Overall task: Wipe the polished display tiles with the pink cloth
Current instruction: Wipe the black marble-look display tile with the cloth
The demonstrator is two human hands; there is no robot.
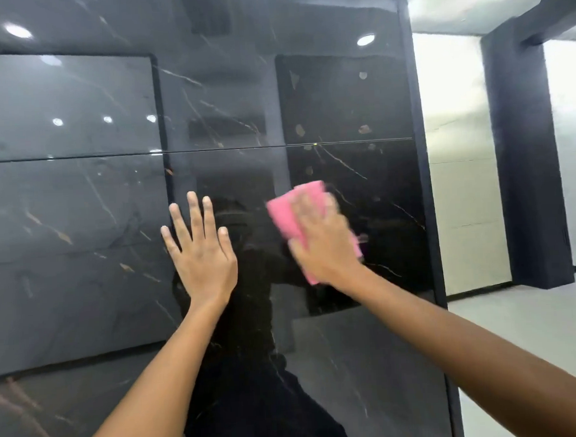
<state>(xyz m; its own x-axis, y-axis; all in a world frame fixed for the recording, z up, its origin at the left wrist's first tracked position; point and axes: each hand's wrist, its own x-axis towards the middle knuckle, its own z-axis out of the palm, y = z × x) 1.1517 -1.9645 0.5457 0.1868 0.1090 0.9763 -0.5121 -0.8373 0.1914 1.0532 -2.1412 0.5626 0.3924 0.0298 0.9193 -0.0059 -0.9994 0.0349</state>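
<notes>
Glossy black marble-look display tiles fill the wall in front of me, an upper tile [228, 98] above a thin horizontal joint and a lower tile [378, 363] below it. My left hand [200, 252] lies flat on the lower tile with fingers straight and spread. To its right, my right hand [324, 240] presses a folded pink cloth [285, 215] flat against the same tile; the hand is motion-blurred and covers most of the cloth. The tiles mirror ceiling lights and my own dark outline.
A dark frame edge [425, 179] ends the tile panel on the right. Beyond it stand pale tile panels [459, 164], a dark pillar [525, 161] and a light grey floor [516, 334]. More dark tiles [66, 228] continue to the left.
</notes>
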